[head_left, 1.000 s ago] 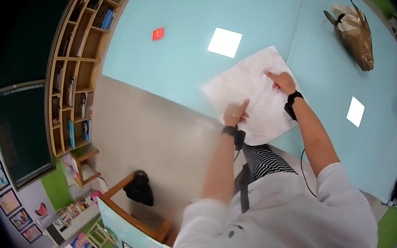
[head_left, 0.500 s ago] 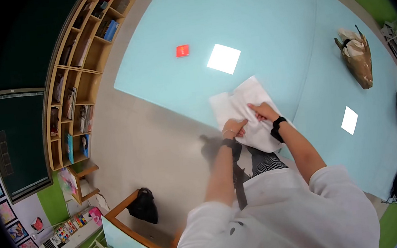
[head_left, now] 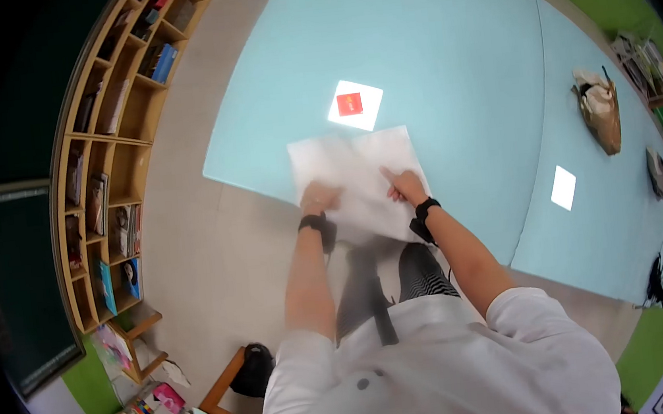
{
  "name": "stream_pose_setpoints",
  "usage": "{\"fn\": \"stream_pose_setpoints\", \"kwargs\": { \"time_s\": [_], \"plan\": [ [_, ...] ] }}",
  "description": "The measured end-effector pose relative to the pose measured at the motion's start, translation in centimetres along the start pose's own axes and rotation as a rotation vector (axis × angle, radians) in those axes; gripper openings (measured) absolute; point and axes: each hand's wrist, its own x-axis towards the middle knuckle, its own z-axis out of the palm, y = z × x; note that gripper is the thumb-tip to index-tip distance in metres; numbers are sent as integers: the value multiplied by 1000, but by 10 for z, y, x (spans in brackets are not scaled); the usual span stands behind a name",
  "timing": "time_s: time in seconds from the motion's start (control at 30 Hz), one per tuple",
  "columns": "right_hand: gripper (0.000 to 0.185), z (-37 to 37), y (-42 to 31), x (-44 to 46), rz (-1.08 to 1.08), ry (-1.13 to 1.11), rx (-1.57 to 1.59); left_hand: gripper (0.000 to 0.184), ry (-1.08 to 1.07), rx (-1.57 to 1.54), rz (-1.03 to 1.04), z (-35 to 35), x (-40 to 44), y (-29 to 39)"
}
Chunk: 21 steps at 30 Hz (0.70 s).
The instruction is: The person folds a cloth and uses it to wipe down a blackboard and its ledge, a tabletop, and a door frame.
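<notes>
A white sheet of cloth (head_left: 359, 164), softly creased and partly blurred, spreads over the near edge of the pale blue table (head_left: 446, 68). My left hand (head_left: 321, 197) is on its left part, smeared by motion, with fingers pointing inward and bunched on the cloth. On the right part, my right hand (head_left: 405, 185) grips the cloth, one digit stretched out on top and the others curled. Beyond the sheet lies a small red square packet (head_left: 349, 104) with a yellow mark, within a bright light reflection. Black bands circle both wrists.
A brown paper-wrapped bundle (head_left: 601, 117) lies on the table's right section, and a dark cable (head_left: 658, 279) sits at its near right corner. Wooden shelves (head_left: 113, 180) line the left. A black bag (head_left: 253, 370) is on the floor behind a wooden frame.
My hands have moved apart, and the bunched cloth is spread wider and flatter. The view has shifted, so the red packet now appears inside the light reflection.
</notes>
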Motion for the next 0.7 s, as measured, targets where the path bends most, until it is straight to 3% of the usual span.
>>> {"fn": "stream_pose_setpoints", "kwargs": {
  "time_s": [0.1,0.23,0.37,0.57,0.7],
  "plan": [
    [74,-3,-32,8,16,29,28,40,-55,45,49,-30,34,3],
    [74,-13,-70,39,-5,72,5,41,-84,-140,17,-68,65,39],
    [72,-22,-106,85,-14,123,-15,41,38,59,64,-110,110,98],
    [66,-43,-171,140,45,113,-63,32,-34,-58,7,-151,177,154],
    [63,-48,-191,173,63,116,-47,36,-73,-8,45,-178,211,188]
  ]
}}
